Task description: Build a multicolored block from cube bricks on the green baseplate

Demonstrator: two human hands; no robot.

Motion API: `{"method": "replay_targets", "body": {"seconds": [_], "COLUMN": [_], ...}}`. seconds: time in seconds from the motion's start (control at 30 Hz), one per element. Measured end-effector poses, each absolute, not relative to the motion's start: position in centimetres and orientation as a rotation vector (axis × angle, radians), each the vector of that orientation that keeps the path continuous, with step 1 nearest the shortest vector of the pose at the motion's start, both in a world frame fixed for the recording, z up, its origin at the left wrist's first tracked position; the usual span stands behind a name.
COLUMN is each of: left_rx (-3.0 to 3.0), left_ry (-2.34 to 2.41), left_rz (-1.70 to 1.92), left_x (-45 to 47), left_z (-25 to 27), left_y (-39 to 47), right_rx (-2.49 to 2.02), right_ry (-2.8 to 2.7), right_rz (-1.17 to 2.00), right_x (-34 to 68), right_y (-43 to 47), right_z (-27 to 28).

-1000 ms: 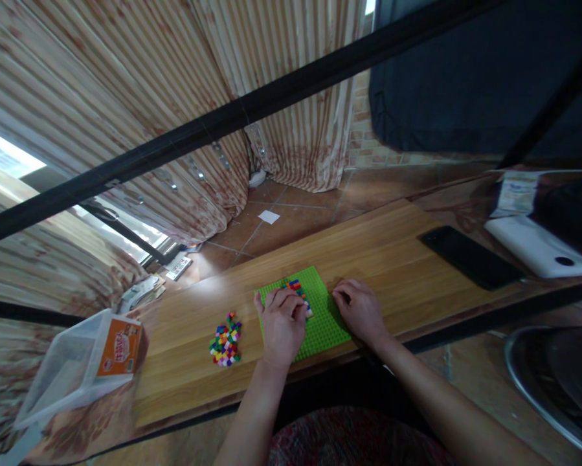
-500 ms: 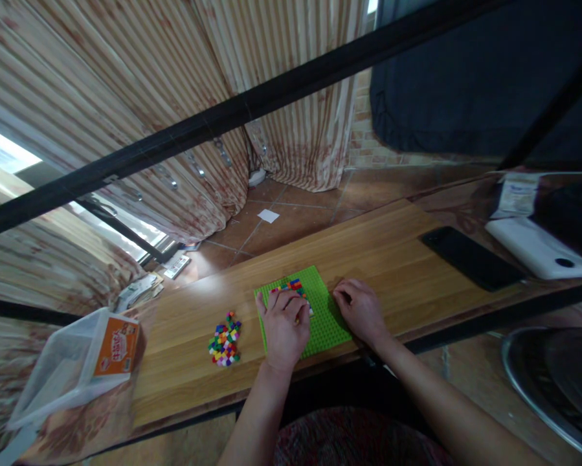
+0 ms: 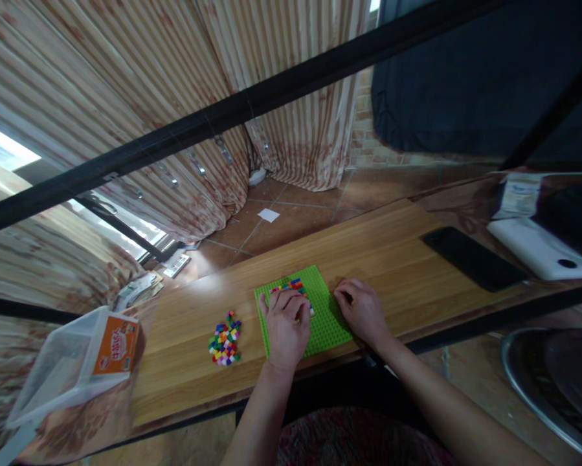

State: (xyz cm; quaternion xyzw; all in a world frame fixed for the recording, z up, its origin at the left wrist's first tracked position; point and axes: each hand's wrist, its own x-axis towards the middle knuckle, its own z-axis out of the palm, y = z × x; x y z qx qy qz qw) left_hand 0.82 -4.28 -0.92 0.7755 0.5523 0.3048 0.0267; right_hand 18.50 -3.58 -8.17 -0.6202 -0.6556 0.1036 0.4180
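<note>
A green studded baseplate (image 3: 327, 323) lies on the wooden tabletop, with rows of small coloured bricks (image 3: 296, 285) on its far part. Over these bricks is my left hand (image 3: 287, 327), its thumb and index finger closed in a pinch and its little finger stretched out. The hand covers part of the rows, and what the pinch holds is hidden. Beside the plate's right edge my right hand (image 3: 362, 310) rests on the table, fingers curled in and thumb against them. Nothing shows in it. To the left of the plate sits a pile of loose coloured bricks (image 3: 225, 343).
A black phone (image 3: 472, 257) lies at the right of the wooden tabletop (image 3: 184, 375), near a white device (image 3: 538, 249). At the left stands a clear plastic box (image 3: 62, 369) with an orange label. A dark bar (image 3: 198, 129) crosses beyond the table.
Both hands hold nearly the same place and pose. The view has shifted very slightly; the bricks and the plate look unchanged.
</note>
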Motion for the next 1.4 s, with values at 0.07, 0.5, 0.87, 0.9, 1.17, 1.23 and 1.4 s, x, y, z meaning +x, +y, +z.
{"method": "replay_targets", "body": {"seconds": [0.07, 0.5, 0.87, 0.9, 1.17, 1.23, 1.4], "left_rx": [2.395, 2.409, 2.375, 2.366, 2.474, 2.535, 2.486], "left_ry": [1.713, 1.702, 1.745, 1.772, 1.869, 1.82, 1.79], "left_rz": [0.939, 0.994, 1.003, 1.0, 0.757, 0.696, 0.6], "left_x": [0.9, 0.8, -0.4, -0.9, -2.0, -0.7, 2.0], "left_z": [-0.9, -1.8, -2.0, -2.1, -2.3, -2.0, -2.7], "left_y": [-4.3, -4.6, -6.7, -7.1, -7.1, -6.2, -4.4], "right_rx": [-1.557, -1.547, -1.513, -1.509, -1.495, -1.483, -1.461], "right_ry": [-1.655, -1.658, -1.678, -1.678, -1.678, -1.693, -1.722], "right_rz": [0.258, 0.274, 0.242, 0.243, 0.231, 0.23, 0.221], "right_x": [18.5, 18.6, 18.8, 18.8, 18.8, 18.9, 19.4], "right_y": [-3.6, -3.5, -3.4, -3.3, -3.3, -3.3, -3.3], "right_z": [-8.2, -8.5, -8.6, -8.6, -8.9, -9.0, -9.5]}}
